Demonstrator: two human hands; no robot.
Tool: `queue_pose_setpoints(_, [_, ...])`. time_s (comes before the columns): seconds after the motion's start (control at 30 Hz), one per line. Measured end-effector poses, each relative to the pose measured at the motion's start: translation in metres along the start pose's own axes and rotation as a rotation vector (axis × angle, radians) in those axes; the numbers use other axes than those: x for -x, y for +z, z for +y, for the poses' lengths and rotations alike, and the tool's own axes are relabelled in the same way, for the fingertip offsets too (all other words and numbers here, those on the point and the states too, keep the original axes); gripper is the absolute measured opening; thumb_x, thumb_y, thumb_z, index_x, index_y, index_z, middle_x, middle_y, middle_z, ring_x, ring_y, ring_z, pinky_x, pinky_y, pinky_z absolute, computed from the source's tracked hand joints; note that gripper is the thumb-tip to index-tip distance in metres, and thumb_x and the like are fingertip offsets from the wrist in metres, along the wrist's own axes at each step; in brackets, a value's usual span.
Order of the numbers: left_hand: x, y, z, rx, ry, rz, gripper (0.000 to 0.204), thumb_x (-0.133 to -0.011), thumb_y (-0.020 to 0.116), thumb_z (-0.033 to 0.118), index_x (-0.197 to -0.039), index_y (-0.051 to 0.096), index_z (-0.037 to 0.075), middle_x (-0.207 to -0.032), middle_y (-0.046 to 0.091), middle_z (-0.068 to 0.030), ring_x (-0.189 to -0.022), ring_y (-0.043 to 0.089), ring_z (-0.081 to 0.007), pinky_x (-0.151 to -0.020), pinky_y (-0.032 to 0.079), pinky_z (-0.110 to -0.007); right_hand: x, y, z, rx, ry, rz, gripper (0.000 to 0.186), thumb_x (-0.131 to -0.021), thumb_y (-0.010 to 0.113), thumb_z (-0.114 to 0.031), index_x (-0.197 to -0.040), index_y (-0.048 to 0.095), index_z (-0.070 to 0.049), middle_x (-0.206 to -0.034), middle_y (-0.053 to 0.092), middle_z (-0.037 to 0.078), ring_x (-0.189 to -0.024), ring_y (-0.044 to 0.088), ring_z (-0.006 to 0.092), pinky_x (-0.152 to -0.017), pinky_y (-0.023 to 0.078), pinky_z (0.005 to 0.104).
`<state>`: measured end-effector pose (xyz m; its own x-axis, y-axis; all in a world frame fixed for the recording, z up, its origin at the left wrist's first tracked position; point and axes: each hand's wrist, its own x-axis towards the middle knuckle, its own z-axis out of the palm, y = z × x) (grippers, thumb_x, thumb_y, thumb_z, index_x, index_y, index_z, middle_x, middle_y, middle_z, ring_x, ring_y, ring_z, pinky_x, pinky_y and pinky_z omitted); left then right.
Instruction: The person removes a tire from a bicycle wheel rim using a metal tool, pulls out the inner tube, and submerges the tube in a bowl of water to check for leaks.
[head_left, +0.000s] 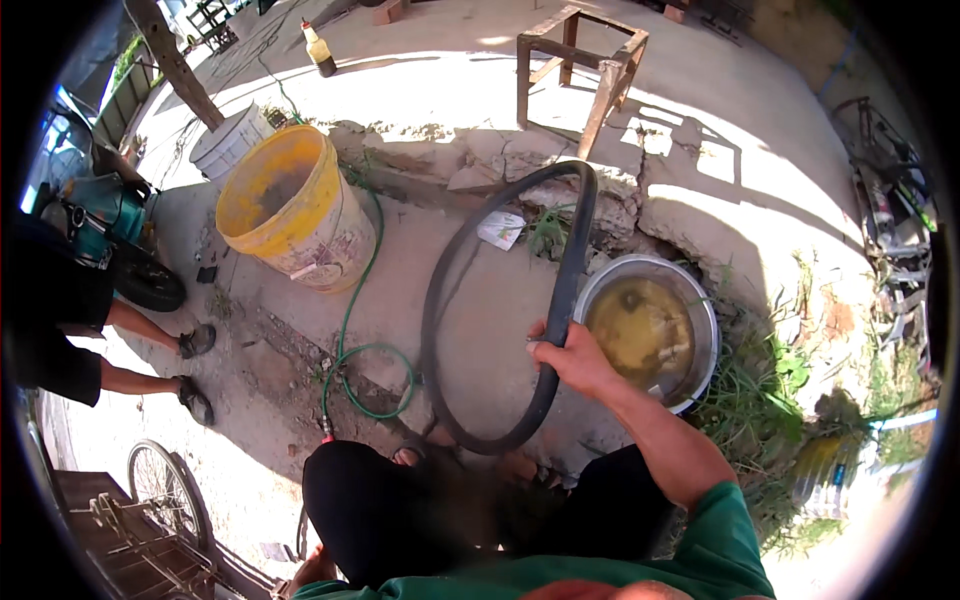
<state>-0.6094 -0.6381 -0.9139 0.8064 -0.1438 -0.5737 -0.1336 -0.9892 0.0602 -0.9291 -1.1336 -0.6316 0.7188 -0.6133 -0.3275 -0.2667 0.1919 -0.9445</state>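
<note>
Rubber fills the middle of the view: a black inner tube (500, 300) stands upright as a tall loop on the concrete ground (470, 300), its lower bend resting just in front of the person's sandalled feet. The right hand (565, 355) has its grip closed around the right side of the loop, fingers wrapped over the rubber about halfway up. The left hand (315, 568) shows only at the lower edge beside the dark trousers, and whether its grip is open or closed cannot be told.

Just right of the tube, touching or nearly touching it, sits a metal basin (700, 310) of murky yellowish water at the edge of broken concrete and grass. A yellow bucket (295, 210) stands well to the left, with a white bucket (228, 140) behind it. A green hose (360, 300) curls over the ground between the yellow bucket and the tube. A wooden stool (585, 70) stands in sunlight beyond. Another person's legs (150, 350) show at the left.
</note>
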Motion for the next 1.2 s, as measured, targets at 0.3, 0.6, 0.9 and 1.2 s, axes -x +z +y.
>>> queue_pose_setpoints(0.3, [0.003,-0.021,0.018,0.092,0.019,0.088,0.029,-0.093,0.071,0.026,-0.106,0.073,0.000,-0.097,0.074,-0.0180,-0.087,0.071,-0.0329,-0.076,0.058,-0.045,0.003,-0.012,-0.002,0.002,-0.050,0.060,0.029,-0.092,0.073,-0.018,-0.113,0.066,0.001,-0.079,0.067,0.003,-0.074,0.064,0.0135,-0.069,0.051,0.0312])
queue_pose_setpoints(0.6, [0.002,-0.019,0.026,0.208,0.042,0.153,0.028,-0.093,0.071,0.024,-0.106,0.072,0.000,-0.094,0.073,-0.0155,-0.084,0.070,-0.0297,-0.074,0.056,-0.043,0.008,-0.027,0.015,0.059,0.012,0.024,0.030,-0.088,0.073,-0.017,-0.111,0.069,0.001,-0.080,0.068,0.004,-0.074,0.064,0.0139,-0.070,0.052,0.0315])
queue_pose_setpoints(0.9, [0.015,-0.042,0.038,0.452,0.128,0.325,0.026,-0.093,0.071,0.022,-0.105,0.071,0.000,-0.092,0.073,-0.0130,-0.081,0.069,-0.0265,-0.071,0.055,-0.040,0.008,-0.030,0.018,0.071,0.007,0.057,0.029,-0.089,0.072,-0.017,-0.112,0.068,0.001,-0.079,0.068,0.004,-0.074,0.065,0.0142,-0.070,0.052,0.0322])
queue_pose_setpoints(1.2, [0.071,-0.137,0.074,0.831,0.363,0.666,0.024,-0.092,0.072,0.021,-0.104,0.070,0.000,-0.089,0.072,-0.0105,-0.078,0.068,-0.0233,-0.069,0.054,-0.038,0.009,-0.017,-0.002,0.115,-0.037,0.004,0.035,-0.089,0.073,-0.023,-0.114,0.068,0.001,-0.081,0.068,0.006,-0.075,0.065,0.0162,-0.071,0.053,0.0344])
